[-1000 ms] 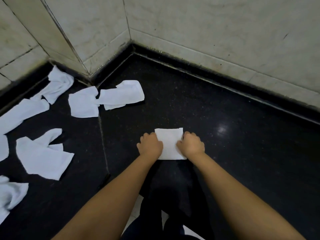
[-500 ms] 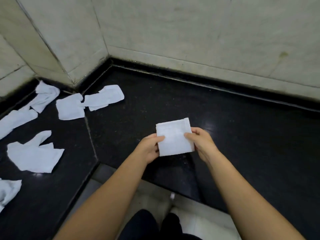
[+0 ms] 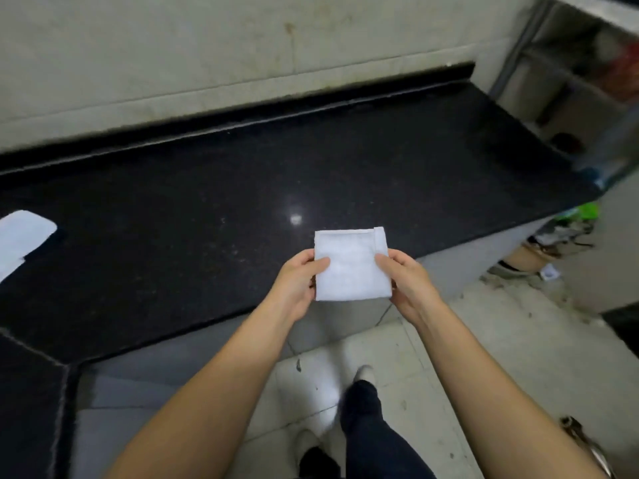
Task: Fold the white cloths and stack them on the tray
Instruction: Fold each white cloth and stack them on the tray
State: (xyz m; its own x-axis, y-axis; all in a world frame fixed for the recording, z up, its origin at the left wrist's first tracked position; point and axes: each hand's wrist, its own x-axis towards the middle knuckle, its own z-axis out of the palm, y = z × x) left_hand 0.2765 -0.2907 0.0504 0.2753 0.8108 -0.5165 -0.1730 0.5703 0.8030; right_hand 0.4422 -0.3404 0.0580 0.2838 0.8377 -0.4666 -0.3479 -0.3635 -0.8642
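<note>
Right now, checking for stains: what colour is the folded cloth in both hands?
Plain white, no visible stains, in the head view: folded cloth.

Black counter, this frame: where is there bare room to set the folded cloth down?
The black counter is bare across its middle and right, from the wall ledge to the front edge, past the folded cloth that the left hand and right hand hold. Only the far left is taken, by an unfolded white cloth. No tray shows.

A black stone desk (image 3: 207, 209) is stretching from nine to two o'clock below a pale tiled wall (image 3: 207, 57). A blurred shelf unit (image 3: 570, 84) is standing at two o'clock, pale floor tiles (image 3: 484, 340) lying underfoot.
</note>
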